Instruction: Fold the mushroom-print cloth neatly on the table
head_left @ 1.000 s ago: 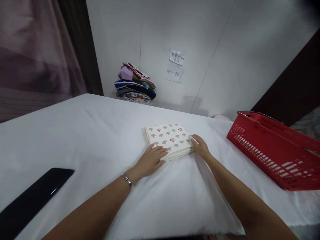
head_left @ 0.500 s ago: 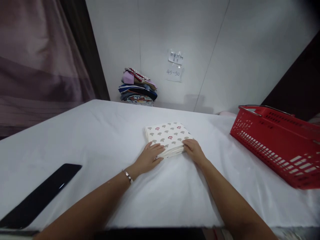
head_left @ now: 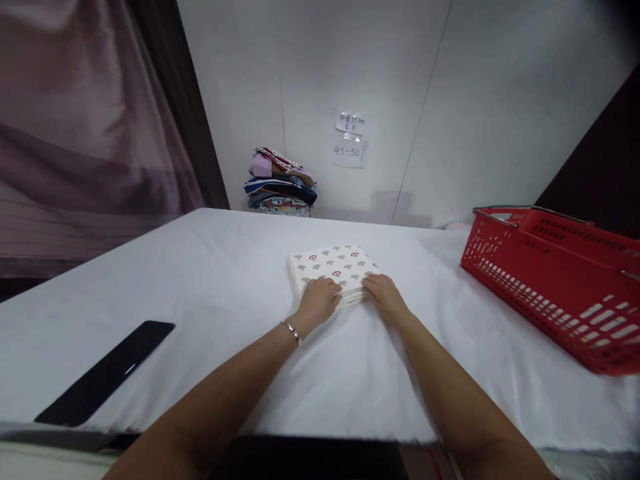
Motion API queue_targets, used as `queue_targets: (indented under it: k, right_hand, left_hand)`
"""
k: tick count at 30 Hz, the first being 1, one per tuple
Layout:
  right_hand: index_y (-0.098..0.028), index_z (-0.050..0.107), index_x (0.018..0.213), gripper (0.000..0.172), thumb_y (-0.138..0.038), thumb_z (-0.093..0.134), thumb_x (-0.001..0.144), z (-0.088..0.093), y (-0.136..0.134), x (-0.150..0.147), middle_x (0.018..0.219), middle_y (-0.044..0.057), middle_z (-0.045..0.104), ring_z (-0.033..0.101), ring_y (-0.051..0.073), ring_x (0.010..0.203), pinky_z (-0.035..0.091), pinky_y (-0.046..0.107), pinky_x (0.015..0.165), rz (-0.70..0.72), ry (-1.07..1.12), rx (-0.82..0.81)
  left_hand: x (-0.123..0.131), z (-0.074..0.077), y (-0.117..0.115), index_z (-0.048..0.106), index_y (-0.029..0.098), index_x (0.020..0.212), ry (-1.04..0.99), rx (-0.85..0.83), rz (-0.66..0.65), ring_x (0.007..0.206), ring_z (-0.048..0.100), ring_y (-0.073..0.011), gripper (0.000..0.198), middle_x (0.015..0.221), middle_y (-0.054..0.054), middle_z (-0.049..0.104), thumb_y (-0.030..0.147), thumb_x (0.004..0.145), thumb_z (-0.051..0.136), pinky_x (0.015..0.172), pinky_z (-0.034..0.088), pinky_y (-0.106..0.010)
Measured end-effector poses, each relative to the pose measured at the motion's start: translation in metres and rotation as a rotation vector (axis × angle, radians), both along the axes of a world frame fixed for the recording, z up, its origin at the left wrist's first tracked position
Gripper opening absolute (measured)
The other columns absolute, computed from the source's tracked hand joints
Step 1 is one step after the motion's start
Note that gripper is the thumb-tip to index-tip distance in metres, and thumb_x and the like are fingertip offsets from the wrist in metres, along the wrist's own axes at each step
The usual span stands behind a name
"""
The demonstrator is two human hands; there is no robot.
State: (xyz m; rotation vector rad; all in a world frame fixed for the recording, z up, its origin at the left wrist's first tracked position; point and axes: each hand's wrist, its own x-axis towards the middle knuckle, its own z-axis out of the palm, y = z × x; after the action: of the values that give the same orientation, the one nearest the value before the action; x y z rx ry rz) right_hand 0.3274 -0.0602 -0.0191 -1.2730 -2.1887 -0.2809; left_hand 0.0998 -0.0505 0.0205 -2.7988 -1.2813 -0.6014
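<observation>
A folded white cloth (head_left: 333,263) with grey and red mushroom prints lies flat on the white-covered table (head_left: 225,280). My left hand (head_left: 320,299) grips its near edge close to the front left corner, fingers on top and thumb at the layered side. At the near right corner, my right hand (head_left: 385,297) holds the edge the same way, fingertips over the print. Both thumbs are partly hidden against the fold. A silver bracelet (head_left: 291,331) circles my left wrist.
To the right stands a red plastic basket (head_left: 550,287) with metal handles. A black phone-like slab (head_left: 107,373) lies at the left near edge. Folded clothes are stacked (head_left: 283,183) at the back against the wall, below and left of paper notes (head_left: 349,150).
My left hand has slid right along the cloth's near edge and curled onto it. The right hand stays at its corner. The view has shifted slightly.
</observation>
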Motion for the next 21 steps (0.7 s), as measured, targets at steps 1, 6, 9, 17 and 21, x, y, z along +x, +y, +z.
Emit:
queue_targets:
  k: [1, 6, 9, 17, 21]
  right_hand:
    - [-0.021, 0.060, 0.109, 0.029, -0.012, 0.045, 0.086, 0.000, 0.000, 0.000, 0.112, 0.009, 0.063, 0.051, 0.024, 0.111, 0.036, 0.044, 0.094, 0.000, -0.005, 0.000]
    - [-0.021, 0.060, 0.109, 0.028, -0.014, 0.046, 0.086, 0.001, 0.002, -0.003, 0.110, 0.009, 0.063, 0.051, 0.024, 0.111, 0.037, 0.044, 0.093, 0.011, -0.006, -0.006]
    - [-0.021, 0.060, 0.109, 0.027, -0.015, 0.046, 0.087, 0.002, 0.004, -0.004, 0.109, 0.009, 0.064, 0.051, 0.024, 0.109, 0.038, 0.043, 0.091, 0.010, -0.011, -0.001]
    - [-0.020, 0.058, 0.109, 0.027, -0.014, 0.044, 0.088, 0.001, 0.005, -0.006, 0.108, 0.009, 0.063, 0.053, 0.023, 0.105, 0.038, 0.041, 0.089, 0.003, -0.019, -0.008]
    - [-0.021, 0.054, 0.117, 0.032, -0.015, 0.045, 0.087, 0.003, 0.003, -0.008, 0.111, 0.009, 0.062, 0.051, 0.023, 0.106, 0.037, 0.041, 0.090, 0.016, -0.012, -0.024]
  left_hand:
    - [0.001, 0.000, -0.001, 0.061, 0.023, 0.099, 0.010, 0.005, 0.009, 0.094, 0.053, -0.0212, 0.018, 0.093, -0.004, 0.062, 0.024, 0.085, 0.049, 0.078, 0.039, -0.035]
    - [0.005, 0.009, -0.003, 0.060, 0.022, 0.096, 0.150, -0.016, 0.026, 0.087, 0.056, -0.0223, 0.016, 0.087, -0.005, 0.063, 0.024, 0.083, 0.050, 0.072, 0.040, -0.033]
    - [0.014, 0.014, -0.002, 0.060, 0.017, 0.088, 0.266, -0.001, 0.023, 0.080, 0.058, -0.0222, 0.015, 0.082, -0.008, 0.063, 0.014, 0.080, 0.048, 0.073, 0.040, -0.035]
    - [0.023, 0.009, 0.005, 0.057, 0.013, 0.088, 0.297, 0.051, 0.016, 0.079, 0.059, -0.0226, 0.021, 0.081, -0.010, 0.063, 0.005, 0.077, 0.041, 0.071, 0.041, -0.034]
    - [0.018, 0.007, 0.004, 0.056, 0.014, 0.090, 0.240, 0.083, 0.036, 0.080, 0.059, -0.0220, 0.020, 0.082, -0.009, 0.062, 0.007, 0.079, 0.041, 0.071, 0.042, -0.034]
